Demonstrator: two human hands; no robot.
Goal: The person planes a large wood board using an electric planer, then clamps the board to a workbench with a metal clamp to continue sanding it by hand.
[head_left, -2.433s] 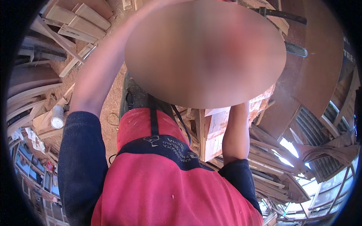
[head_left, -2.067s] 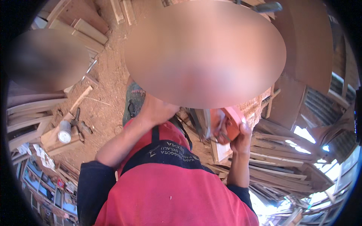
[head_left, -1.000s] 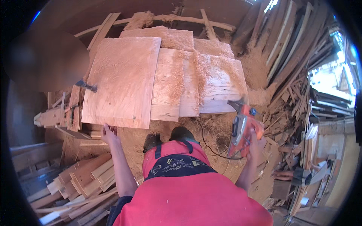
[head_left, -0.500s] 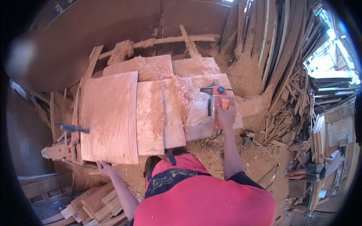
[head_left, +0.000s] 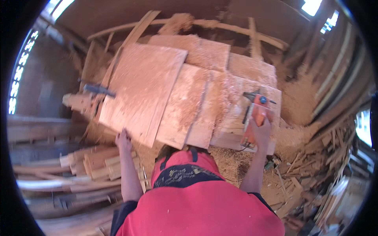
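My right hand (head_left: 262,131) is wrapped around the handle of an orange-red electric planer (head_left: 257,112). The planer rests on the rightmost of several wide wooden boards, which overlap like shingles. At the left, the front edge of a large pale wooden board (head_left: 143,78) is between the closed fingers of my left hand (head_left: 124,141); part of its grip is hidden by the edge. Curly shavings (head_left: 193,104) lie across the boards. A tool with a blue-grey handle (head_left: 99,90), possibly a hammer, is beside the large board's left edge.
More shaving-covered boards (head_left: 252,70) lie behind. Cut planks (head_left: 98,161) are stacked at lower left. Scrap wood (head_left: 319,155) is heaped at right, near long leaning planks (head_left: 338,65). A dark green tool (head_left: 271,163) sits on the littered ground by my right forearm.
The whole view has swung and tilted, so the boards appear farther right and higher. My right hand keeps hold of the planer, and my left hand stays at the large board's front edge.
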